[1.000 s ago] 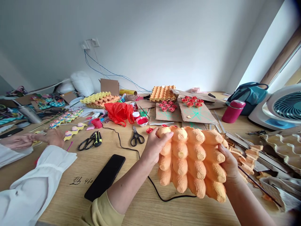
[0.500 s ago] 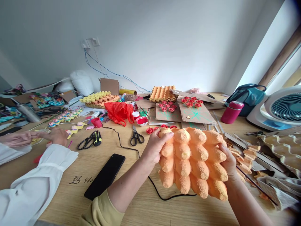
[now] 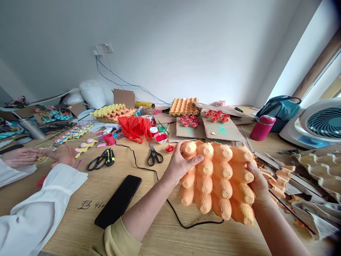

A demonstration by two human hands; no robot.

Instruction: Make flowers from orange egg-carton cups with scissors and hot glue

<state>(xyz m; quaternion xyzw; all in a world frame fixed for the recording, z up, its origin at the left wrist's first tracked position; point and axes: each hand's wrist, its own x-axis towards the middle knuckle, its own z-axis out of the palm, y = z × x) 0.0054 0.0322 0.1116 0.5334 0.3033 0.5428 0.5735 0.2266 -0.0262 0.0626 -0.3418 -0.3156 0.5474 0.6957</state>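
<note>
I hold an orange egg tray (image 3: 221,179) upright in front of me, its bumpy underside facing me, above the wooden table (image 3: 149,199). My left hand (image 3: 179,165) grips its upper left corner, thumb laid across a bump. My right hand (image 3: 258,183) clasps the tray's right edge, fingers hidden behind it. A black cable (image 3: 186,222) runs over the table under the tray.
A black phone (image 3: 118,201) lies left of my arm. Two pairs of scissors (image 3: 154,155) (image 3: 102,159), a red plastic bag (image 3: 134,128), red paper roses on cardboard (image 3: 213,124), stacked egg trays (image 3: 185,105), a pink flask (image 3: 262,127) and a fan (image 3: 319,124) surround me. Another person's white-sleeved arm (image 3: 34,209) works at left.
The tray has tilted and shifted slightly upward in my hands. My left thumb now reaches further across the top bump. The other person's hands stayed about where they were.
</note>
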